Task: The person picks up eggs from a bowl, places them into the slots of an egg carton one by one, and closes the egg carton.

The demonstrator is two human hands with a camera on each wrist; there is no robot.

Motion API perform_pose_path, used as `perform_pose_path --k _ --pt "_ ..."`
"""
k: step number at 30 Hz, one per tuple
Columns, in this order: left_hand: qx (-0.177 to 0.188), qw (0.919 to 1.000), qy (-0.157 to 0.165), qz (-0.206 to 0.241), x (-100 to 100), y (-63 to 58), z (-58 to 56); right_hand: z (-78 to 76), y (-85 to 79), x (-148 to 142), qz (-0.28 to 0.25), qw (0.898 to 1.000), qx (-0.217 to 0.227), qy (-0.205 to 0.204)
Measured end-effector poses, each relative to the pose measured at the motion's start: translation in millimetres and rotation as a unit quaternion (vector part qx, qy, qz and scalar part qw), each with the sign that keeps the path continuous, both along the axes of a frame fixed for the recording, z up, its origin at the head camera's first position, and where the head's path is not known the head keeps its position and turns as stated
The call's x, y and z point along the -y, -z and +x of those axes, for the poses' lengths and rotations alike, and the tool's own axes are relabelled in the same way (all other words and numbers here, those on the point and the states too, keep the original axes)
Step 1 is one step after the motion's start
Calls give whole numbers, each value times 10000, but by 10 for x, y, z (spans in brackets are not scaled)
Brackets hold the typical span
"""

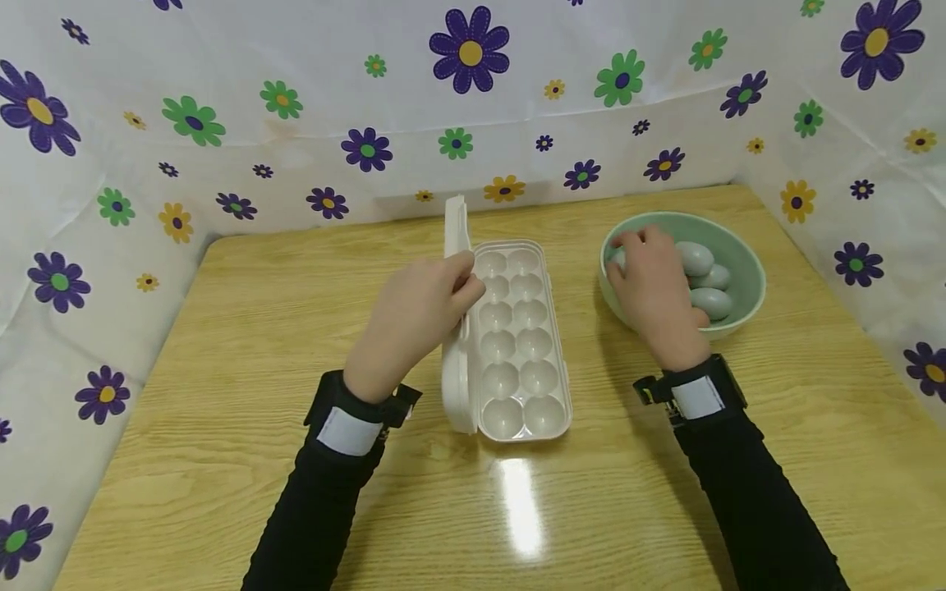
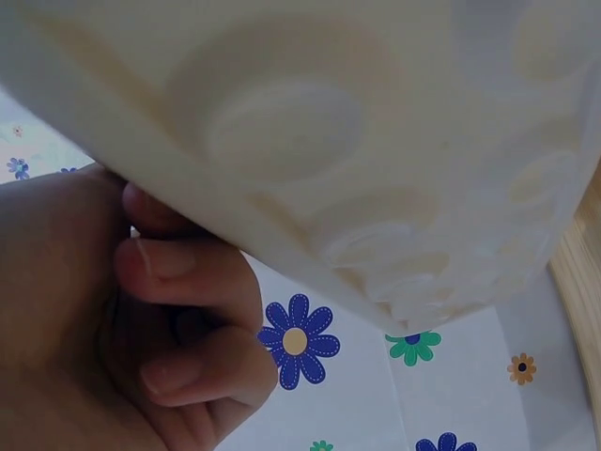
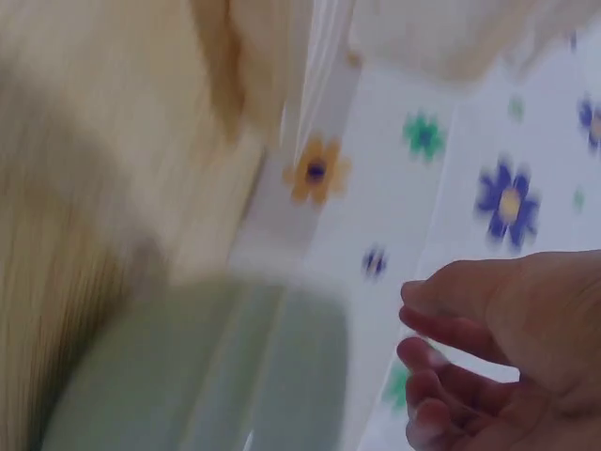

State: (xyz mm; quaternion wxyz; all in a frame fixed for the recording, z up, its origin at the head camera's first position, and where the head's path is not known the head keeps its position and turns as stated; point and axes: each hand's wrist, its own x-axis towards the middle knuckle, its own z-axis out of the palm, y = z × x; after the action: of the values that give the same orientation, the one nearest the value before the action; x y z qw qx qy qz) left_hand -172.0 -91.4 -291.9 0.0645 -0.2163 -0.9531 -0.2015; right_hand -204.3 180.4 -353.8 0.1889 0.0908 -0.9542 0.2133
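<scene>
Carton (image 1: pixel 538 377) with raised lid (image 1: pixel 458 386), beside a bowl (image 1: pixel 748 283) of eggs (image 1: pixel 711 304)

Holding the lid upright with the left hand (image 1: pixel 414 308), with the grip pinching its edge between thumb and curled fingers. Visible close up from the left wrist too: white, moulded with round bumps, slanting above the bent fingers.

Reaching down into the bowl with the right hand (image 1: pixel 654 287), with the grip loosely spread and slightly curved, showing a gap between thumb and fingertips in the right wrist view. Cannot tell about contact with the eggs; partly hidden behind the hand in the head view, and blurred around the bowl in the wrist view.

Set lengthwise near the middle of the desk (image 1: pixel 259 328): the white carton, with two rows of six round cups facing up and the lid standing along its left long side. Placed to its right, near but not touching: the pale green bowl, with smooth blue-grey eggs heaped inside, mostly right of the hand.

Dressed in dark sleeves (image 1: pixel 303 509), with black straps (image 1: pixel 727 382) around both wrists. Hung behind and to both sides: white cloth (image 1: pixel 318 41) with purple, green and yellow flowers.
</scene>
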Motion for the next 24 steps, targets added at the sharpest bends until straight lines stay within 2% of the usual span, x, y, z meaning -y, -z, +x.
perform_pose_path --k 3,6,8,13,16,20,24 --pt "-53 10000 -27 -6 -16 0 0 71 26 245 191 9990 -11 -413" --pt "-143 9999 -17 -33 -47 7 -2 115 62 384 429 9978 197 -473" --pt "-161 9998 -17 -63 -73 10 0 106 67 383 457 9980 183 -398" --pt "-157 9999 31 -30 -147 20 1 0 -3 80 352 9993 92 25" --pt "-179 9998 37 29 -171 29 2 -63 -25 -135 671 9970 310 232" --pt "-158 9999 6 49 -182 45 14 -112 33 -290 947 9935 625 80" --pt "-224 9997 3 74 -191 47 4 -162 77 -333 747 9939 810 96"
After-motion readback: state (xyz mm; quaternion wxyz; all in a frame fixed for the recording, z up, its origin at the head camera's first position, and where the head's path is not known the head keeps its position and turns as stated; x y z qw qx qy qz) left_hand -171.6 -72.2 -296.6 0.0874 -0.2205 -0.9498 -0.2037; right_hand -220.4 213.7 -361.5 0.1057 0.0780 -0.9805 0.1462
